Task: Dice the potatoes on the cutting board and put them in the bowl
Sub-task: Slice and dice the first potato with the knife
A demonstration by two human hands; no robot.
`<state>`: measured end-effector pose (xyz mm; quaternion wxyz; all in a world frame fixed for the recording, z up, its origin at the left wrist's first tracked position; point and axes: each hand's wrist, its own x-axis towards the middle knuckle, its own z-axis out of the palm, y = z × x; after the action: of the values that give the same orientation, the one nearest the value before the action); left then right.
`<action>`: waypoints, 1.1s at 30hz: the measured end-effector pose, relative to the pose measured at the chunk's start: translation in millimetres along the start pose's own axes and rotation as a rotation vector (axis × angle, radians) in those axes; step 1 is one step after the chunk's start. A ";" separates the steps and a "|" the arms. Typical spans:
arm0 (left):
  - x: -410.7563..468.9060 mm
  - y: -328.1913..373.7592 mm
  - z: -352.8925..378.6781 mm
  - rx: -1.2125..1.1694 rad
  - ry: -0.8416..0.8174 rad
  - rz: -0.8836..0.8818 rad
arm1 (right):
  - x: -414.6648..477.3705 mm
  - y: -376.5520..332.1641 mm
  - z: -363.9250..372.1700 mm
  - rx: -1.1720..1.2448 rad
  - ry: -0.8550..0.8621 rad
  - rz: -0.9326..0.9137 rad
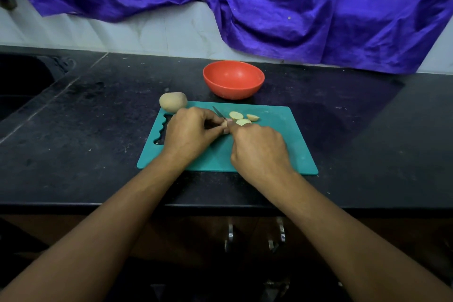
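Note:
A teal cutting board (274,144) lies on the black counter. My left hand (190,133) pinches a small potato piece (224,124) at the board's middle. My right hand (259,148) grips a knife whose dark blade (219,112) points away over that piece; the handle is hidden in my fist. Three cut potato pieces (241,117) lie just beyond my hands. A whole potato (173,102) sits at the board's far left corner. The red bowl (233,79) stands behind the board and looks empty.
A dark sink (22,81) is set into the counter at the far left. Purple cloth (318,7) hangs over the white wall behind. The counter's front edge (220,207) runs below my forearms, with cabinet handles (255,235) underneath.

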<state>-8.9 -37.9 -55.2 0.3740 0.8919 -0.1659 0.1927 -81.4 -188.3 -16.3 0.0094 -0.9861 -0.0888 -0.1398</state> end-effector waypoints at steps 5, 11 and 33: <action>1.6 0.6 -0.8 -0.018 -0.013 -0.037 | -14.2 7.5 -0.8 -0.014 -0.044 -0.015; -0.3 3.1 -2.4 -0.011 -0.010 -0.038 | -13.4 8.4 -7.2 -0.074 -0.078 -0.043; -1.5 7.7 -2.8 0.026 -0.039 -0.019 | 0.4 32.6 0.8 0.336 -0.107 0.189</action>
<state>-14.2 -40.7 -49.4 0.3607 0.9019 -0.1623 0.1738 -75.0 -220.3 -16.7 0.1824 -0.9807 -0.0181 -0.0687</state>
